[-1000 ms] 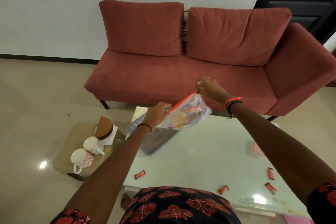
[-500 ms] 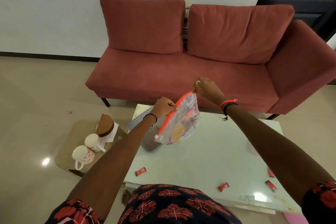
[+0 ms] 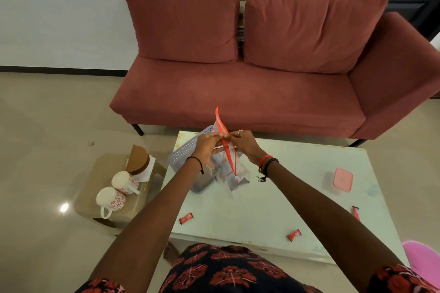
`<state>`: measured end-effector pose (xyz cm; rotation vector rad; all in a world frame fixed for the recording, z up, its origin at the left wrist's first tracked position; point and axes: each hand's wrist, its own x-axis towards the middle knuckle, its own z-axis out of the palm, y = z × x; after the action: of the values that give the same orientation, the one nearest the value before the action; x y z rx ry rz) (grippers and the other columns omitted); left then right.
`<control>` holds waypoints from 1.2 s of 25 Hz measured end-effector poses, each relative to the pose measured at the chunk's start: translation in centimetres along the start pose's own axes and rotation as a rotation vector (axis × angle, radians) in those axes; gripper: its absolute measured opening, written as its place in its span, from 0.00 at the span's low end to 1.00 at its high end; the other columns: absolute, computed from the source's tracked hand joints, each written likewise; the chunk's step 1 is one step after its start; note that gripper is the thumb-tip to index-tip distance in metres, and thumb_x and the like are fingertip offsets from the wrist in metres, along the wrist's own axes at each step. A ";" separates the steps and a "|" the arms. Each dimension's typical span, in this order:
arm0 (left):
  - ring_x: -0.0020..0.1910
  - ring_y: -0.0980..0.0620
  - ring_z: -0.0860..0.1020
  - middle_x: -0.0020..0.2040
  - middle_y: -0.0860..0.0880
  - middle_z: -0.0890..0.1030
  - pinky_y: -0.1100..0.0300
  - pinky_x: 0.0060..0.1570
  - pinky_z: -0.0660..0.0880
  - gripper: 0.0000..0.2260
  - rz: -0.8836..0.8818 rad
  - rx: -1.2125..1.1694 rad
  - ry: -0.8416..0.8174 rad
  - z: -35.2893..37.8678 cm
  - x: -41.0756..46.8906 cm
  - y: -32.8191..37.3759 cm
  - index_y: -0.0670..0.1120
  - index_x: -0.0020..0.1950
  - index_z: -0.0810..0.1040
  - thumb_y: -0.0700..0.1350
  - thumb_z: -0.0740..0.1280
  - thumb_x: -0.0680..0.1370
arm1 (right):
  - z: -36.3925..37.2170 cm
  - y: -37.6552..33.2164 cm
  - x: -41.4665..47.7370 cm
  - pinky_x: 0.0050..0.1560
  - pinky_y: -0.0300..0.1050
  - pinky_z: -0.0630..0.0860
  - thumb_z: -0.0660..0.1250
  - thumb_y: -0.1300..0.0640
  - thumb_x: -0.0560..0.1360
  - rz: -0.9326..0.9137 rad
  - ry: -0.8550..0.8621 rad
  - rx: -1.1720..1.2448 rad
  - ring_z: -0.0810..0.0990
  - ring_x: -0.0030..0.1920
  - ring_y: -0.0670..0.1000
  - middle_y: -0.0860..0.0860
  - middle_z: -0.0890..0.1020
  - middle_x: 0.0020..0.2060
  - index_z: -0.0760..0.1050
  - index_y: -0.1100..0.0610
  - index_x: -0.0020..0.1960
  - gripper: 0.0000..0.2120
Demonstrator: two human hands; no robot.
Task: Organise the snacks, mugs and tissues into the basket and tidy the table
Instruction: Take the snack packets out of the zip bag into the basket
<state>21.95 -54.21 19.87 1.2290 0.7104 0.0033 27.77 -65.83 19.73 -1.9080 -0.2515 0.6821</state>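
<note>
A red sofa (image 3: pixel 238 93) stood behind the pale worktop (image 3: pixel 273 197). Above the worktop, the left hand (image 3: pixel 207 147) and right hand (image 3: pixel 245 144) each pinched a clear zip bag (image 3: pixel 239 173).

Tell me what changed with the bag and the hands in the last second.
The left hand and right hand came together, both still pinching the red zip edge of the bag, which swung from level to nearly upright. The basket, mugs and loose snacks stayed put.
</note>
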 end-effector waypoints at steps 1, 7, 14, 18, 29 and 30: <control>0.38 0.53 0.81 0.39 0.46 0.82 0.62 0.38 0.81 0.09 0.011 0.014 -0.005 -0.3 0.0 0.1 0.43 0.41 0.80 0.38 0.62 0.78 | 0.0 -0.1 0.3 0.37 0.39 0.74 0.67 0.58 0.75 -0.003 0.021 0.018 0.77 0.36 0.50 0.57 0.81 0.38 0.82 0.68 0.49 0.12; 0.32 0.50 0.80 0.30 0.46 0.80 0.63 0.30 0.80 0.09 0.078 0.135 0.160 -1.5 0.6 0.7 0.40 0.33 0.79 0.35 0.65 0.73 | -1.6 -0.7 1.7 0.40 0.42 0.81 0.65 0.67 0.70 -0.022 0.179 -0.170 0.78 0.34 0.50 0.56 0.80 0.31 0.82 0.70 0.41 0.08; 0.24 0.61 0.78 0.30 0.46 0.79 0.67 0.30 0.79 0.05 0.255 0.306 0.299 -3.9 1.5 -0.6 0.37 0.41 0.80 0.36 0.65 0.74 | -4.4 1.9 1.3 0.42 0.44 0.74 0.67 0.60 0.70 0.021 0.351 -0.261 0.78 0.37 0.53 0.53 0.79 0.33 0.73 0.60 0.34 0.07; 0.29 0.56 0.79 0.31 0.47 0.80 0.68 0.32 0.79 0.06 0.328 0.442 0.272 -3.1 1.1 -1.9 0.39 0.40 0.80 0.38 0.65 0.75 | -2.7 3.1 0.5 0.50 0.45 0.71 0.64 0.63 0.73 0.022 0.319 -0.367 0.77 0.52 0.59 0.59 0.80 0.49 0.75 0.65 0.49 0.07; 0.39 0.43 0.82 0.41 0.38 0.83 0.55 0.42 0.81 0.10 0.345 0.573 0.318 -5.1 2.1 -3.2 0.35 0.45 0.80 0.42 0.66 0.76 | 8.2 3.4 6.6 0.54 0.49 0.74 0.56 0.61 0.80 0.210 -0.155 -0.468 0.79 0.51 0.60 0.63 0.79 0.50 0.70 0.68 0.63 0.15; 0.40 0.43 0.83 0.42 0.38 0.84 0.53 0.44 0.81 0.10 0.358 0.571 0.310 -5.4 2.2 -3.1 0.36 0.46 0.81 0.42 0.66 0.76 | 8.7 3.6 7.6 0.60 0.50 0.74 0.56 0.58 0.81 0.254 -0.155 -0.494 0.78 0.56 0.60 0.63 0.80 0.55 0.68 0.68 0.66 0.18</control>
<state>19.88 -49.95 15.32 1.9204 0.7758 0.3110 28.58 -57.14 11.37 -2.3863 -0.2977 1.0113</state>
